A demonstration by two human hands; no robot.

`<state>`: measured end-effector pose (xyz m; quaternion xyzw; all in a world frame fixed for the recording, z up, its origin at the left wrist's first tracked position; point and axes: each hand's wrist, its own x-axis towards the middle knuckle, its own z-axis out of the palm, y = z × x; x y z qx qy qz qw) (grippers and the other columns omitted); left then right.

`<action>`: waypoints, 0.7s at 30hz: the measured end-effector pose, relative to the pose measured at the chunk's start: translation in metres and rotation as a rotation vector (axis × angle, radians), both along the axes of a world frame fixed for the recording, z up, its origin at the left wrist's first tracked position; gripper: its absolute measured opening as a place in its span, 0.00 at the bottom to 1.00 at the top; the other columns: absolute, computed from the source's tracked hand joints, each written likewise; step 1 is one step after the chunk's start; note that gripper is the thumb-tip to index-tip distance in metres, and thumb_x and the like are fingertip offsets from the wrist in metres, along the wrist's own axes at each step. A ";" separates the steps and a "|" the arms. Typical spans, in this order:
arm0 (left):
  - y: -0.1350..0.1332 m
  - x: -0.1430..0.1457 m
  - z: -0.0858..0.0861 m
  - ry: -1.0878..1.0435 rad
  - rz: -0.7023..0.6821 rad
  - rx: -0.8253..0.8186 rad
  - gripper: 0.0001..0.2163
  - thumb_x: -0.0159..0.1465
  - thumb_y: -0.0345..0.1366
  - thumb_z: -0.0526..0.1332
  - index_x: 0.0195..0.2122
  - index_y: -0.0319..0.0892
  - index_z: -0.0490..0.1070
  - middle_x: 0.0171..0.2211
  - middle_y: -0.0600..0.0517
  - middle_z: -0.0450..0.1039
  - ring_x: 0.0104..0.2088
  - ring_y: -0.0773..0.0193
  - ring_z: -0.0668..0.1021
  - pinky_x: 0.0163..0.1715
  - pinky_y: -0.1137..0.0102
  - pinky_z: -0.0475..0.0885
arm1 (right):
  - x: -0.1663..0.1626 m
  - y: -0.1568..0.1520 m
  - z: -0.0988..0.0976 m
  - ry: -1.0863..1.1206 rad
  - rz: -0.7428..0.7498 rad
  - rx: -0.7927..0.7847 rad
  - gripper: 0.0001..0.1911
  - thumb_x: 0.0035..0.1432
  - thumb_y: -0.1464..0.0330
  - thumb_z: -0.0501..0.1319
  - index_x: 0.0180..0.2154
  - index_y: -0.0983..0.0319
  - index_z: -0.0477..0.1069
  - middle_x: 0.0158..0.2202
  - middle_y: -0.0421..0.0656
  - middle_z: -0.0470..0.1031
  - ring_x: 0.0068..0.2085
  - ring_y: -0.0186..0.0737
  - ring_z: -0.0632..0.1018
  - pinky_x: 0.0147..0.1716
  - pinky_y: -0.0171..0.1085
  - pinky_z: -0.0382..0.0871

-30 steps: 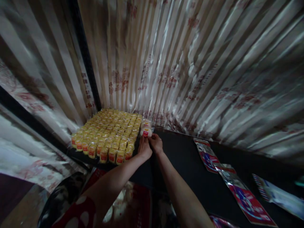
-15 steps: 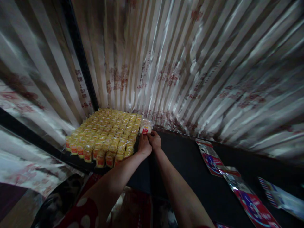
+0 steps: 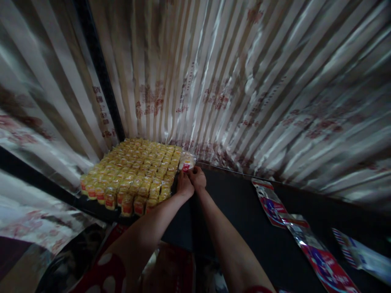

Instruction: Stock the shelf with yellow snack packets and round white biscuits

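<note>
A small clear packet (image 3: 186,160), pale inside with a red label, stands at the right side of the block of yellow wrapped snacks (image 3: 137,167). My left hand (image 3: 185,185) has its fingers closed at the packet's near edge. Close beside it, my right hand (image 3: 198,178) pinches the same edge, its fingertips nearly touching the left ones. Both hands are over the black shelf (image 3: 226,199). The fingertips are partly hidden and dim.
Behind the shelf hangs a striped, crinkled sheet (image 3: 214,81) with red print. A dark upright post (image 3: 102,69) stands at the left. To the right lie red and purple packs (image 3: 320,252) and a white-blue pack (image 3: 363,250).
The view has shifted slightly. My hands stay at the packet, which now tilts back a little more, with its label partly crumpled.
</note>
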<state>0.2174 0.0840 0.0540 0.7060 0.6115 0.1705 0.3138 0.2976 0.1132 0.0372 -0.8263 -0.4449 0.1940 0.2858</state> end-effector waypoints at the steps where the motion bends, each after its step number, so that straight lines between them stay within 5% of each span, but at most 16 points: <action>1: 0.000 0.001 -0.001 -0.007 0.012 0.002 0.22 0.63 0.29 0.50 0.58 0.30 0.59 0.64 0.36 0.51 0.64 0.53 0.57 0.62 0.63 0.53 | 0.000 0.000 0.001 0.002 -0.002 -0.001 0.20 0.54 0.61 0.58 0.49 0.59 0.68 0.43 0.47 0.74 0.44 0.43 0.76 0.41 0.38 0.68; 15: -0.005 0.004 -0.007 -0.060 0.028 0.039 0.20 0.62 0.30 0.52 0.55 0.32 0.64 0.65 0.37 0.48 0.65 0.51 0.54 0.63 0.60 0.52 | 0.007 -0.002 -0.008 0.098 0.056 0.116 0.18 0.52 0.66 0.59 0.46 0.60 0.71 0.43 0.44 0.77 0.44 0.39 0.77 0.44 0.36 0.68; 21: -0.011 0.007 -0.009 -0.058 0.060 0.063 0.20 0.64 0.29 0.47 0.56 0.28 0.63 0.65 0.37 0.48 0.66 0.56 0.52 0.64 0.66 0.49 | 0.008 -0.014 -0.012 0.193 0.044 0.190 0.21 0.52 0.68 0.57 0.49 0.66 0.69 0.46 0.49 0.76 0.44 0.38 0.77 0.45 0.34 0.69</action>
